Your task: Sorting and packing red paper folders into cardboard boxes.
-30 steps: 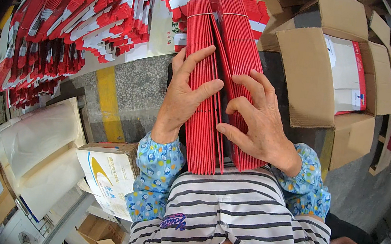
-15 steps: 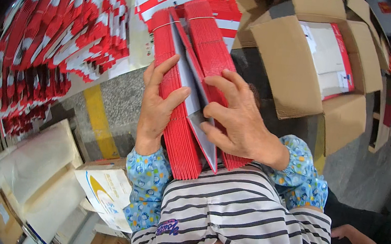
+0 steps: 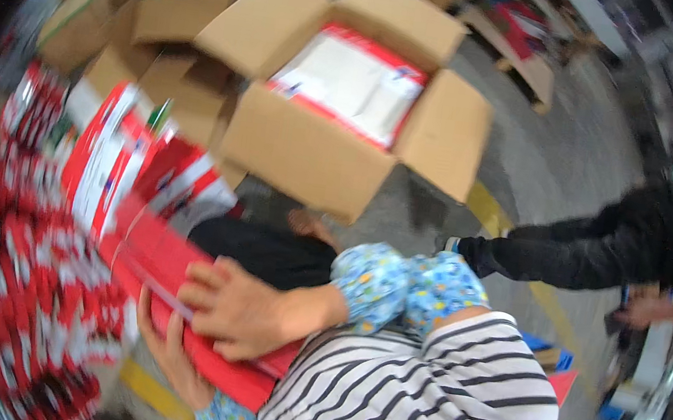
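While the view blurred, your right hand (image 3: 244, 312) lay flat on the red envelope stack (image 3: 177, 274), fingers (image 3: 207, 274) spread apart, pressing it vs. your striped shirt (image 3: 415, 388). Your left hand (image 3: 168, 349) cupped the stack from below, fingers curled on its edge. An open cardboard box (image 3: 310, 152) sat just beyond.

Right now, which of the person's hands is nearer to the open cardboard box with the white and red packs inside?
Right. The right hand lies on top of the red stack, on the side toward the open cardboard box. The left hand grips the stack's lower edge, farther from it.
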`<action>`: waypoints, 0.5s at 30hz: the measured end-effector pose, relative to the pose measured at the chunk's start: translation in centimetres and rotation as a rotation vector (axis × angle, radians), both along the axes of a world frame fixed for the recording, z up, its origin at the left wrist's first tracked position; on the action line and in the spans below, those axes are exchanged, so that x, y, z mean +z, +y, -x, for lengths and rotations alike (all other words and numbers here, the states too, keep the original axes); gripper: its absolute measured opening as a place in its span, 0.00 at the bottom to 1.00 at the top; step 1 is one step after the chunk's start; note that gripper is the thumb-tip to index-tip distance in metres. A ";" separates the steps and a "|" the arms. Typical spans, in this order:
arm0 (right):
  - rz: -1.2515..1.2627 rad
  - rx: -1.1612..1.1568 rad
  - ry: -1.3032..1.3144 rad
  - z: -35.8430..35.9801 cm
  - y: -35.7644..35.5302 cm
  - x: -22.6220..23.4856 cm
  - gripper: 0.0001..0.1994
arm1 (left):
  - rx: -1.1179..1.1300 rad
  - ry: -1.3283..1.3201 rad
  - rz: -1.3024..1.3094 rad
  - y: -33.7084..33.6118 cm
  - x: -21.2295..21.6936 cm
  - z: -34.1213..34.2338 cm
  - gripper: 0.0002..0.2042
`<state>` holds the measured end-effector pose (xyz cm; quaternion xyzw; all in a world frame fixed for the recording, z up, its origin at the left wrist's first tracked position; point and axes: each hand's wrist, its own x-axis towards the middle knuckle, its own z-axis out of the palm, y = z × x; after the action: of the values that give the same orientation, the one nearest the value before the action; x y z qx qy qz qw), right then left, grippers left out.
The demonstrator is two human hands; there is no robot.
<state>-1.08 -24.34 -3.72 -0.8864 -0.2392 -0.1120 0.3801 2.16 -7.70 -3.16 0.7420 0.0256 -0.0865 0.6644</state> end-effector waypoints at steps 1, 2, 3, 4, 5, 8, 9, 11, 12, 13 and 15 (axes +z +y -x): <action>0.012 0.000 0.016 0.0 0.4 -0.1 0.17 | -0.035 0.006 0.004 0.1 0.0 0.0 0.29; -0.025 -0.020 0.011 0.2 0.7 -0.3 0.18 | -0.056 0.013 0.002 0.0 0.0 -0.1 0.29; -0.019 -0.044 -0.007 0.5 0.8 -0.5 0.18 | -0.088 0.012 0.048 -0.3 0.5 0.2 0.28; -0.023 -0.055 -0.004 0.8 0.9 -0.6 0.18 | -0.115 0.015 0.088 -0.6 0.9 0.6 0.28; -0.009 -0.038 0.018 0.9 0.7 -0.8 0.18 | -0.103 0.058 0.195 -0.7 0.1 0.7 0.27; -0.006 0.014 0.084 1.1 0.1 -0.4 0.17 | -0.153 0.009 0.124 0.1 -1.4 0.5 0.27; -0.019 0.068 0.089 0.7 1.1 -0.2 0.17 | -0.150 -0.039 0.062 2.0 -1.6 0.1 0.28; 0.002 0.037 0.097 0.9 0.4 -0.4 0.16 | -0.194 -0.018 0.154 1.1 -2.5 -0.4 0.28; -0.016 0.039 0.107 0.9 0.5 -0.4 0.16 | -0.190 0.017 0.221 1.0 -2.4 -0.2 0.28; -0.033 0.043 0.119 1.0 0.5 -0.5 0.15 | -0.162 0.037 0.202 0.8 -2.2 -0.1 0.28; -0.030 0.026 0.095 0.9 0.3 -0.8 0.15 | -0.172 0.008 0.183 0.7 -2.3 -0.4 0.28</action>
<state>-2.02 -24.08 -4.50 -0.8818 -0.2310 -0.0683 0.4055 2.51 -7.03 -5.43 0.6772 -0.0435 -0.1480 0.7194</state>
